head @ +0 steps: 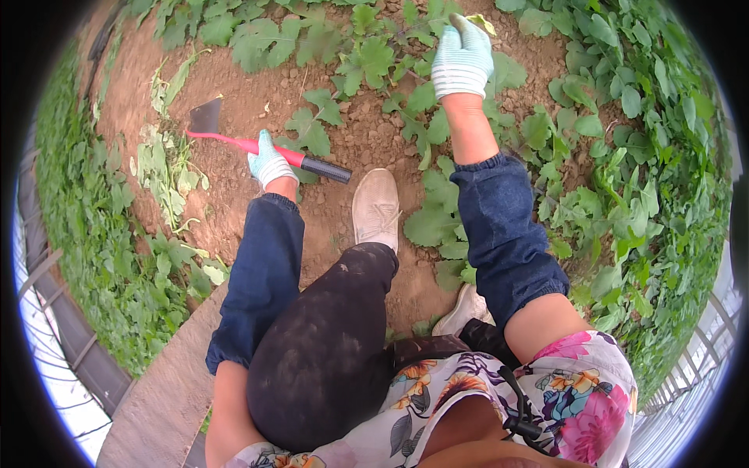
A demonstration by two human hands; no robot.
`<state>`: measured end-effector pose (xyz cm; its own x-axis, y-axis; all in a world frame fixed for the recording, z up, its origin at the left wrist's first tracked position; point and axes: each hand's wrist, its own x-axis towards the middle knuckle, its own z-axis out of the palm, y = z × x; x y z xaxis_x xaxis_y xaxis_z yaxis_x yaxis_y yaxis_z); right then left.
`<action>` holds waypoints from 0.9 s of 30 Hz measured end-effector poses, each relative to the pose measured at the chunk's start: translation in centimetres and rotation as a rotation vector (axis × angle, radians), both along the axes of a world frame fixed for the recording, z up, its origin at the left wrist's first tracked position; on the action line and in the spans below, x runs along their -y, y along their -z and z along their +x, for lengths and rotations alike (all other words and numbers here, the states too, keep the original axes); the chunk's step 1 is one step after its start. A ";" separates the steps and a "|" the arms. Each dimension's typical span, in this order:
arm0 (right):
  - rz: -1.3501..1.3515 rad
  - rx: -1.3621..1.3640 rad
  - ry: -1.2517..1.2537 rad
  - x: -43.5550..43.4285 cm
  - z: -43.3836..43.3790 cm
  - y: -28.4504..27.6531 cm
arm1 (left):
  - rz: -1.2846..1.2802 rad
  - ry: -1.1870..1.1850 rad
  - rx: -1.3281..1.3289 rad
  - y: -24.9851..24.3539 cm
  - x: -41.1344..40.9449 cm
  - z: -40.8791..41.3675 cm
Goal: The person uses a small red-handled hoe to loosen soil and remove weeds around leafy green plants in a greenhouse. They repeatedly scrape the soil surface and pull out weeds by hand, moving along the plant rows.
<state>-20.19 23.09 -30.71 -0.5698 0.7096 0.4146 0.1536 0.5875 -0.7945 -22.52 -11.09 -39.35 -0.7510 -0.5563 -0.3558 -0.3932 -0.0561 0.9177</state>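
My left hand (270,161), in a white and light-blue knit glove, is wrapped around the red shaft of a small hand hoe (289,155). Its black grip end points right, towards my shoe. The dark flat hoe blade (205,116) is over bare soil at the left. Farther forward on the right, my right hand (463,55) wears a matching glove with a soiled fingertip. It reaches among lobed green leaves, its fingers closed on a yellowed leaf (482,24) that sticks out beside them. The thumb side is partly hidden. Leafy plants (374,58) grow just left of this hand.
Wilted pulled plants (167,175) lie on the soil left of the hoe. Dense green rows (649,175) line the right side, with another planted strip (88,234) at far left. My beige shoe (375,205) stands on the soil between my arms. A brown board-like surface (169,362) is at lower left.
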 end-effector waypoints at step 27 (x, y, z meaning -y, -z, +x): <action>-0.268 0.311 -0.446 17.9 -7.6 8.6 | 0.011 0.123 0.044 2.6 1.5 1.3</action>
<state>-27.80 5.15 -39.27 -0.9021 0.4310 0.0203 0.1876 0.4342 -0.8811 -21.20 -12.60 -41.91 -0.7966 -0.4568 -0.3958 -0.4379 -0.0152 0.8989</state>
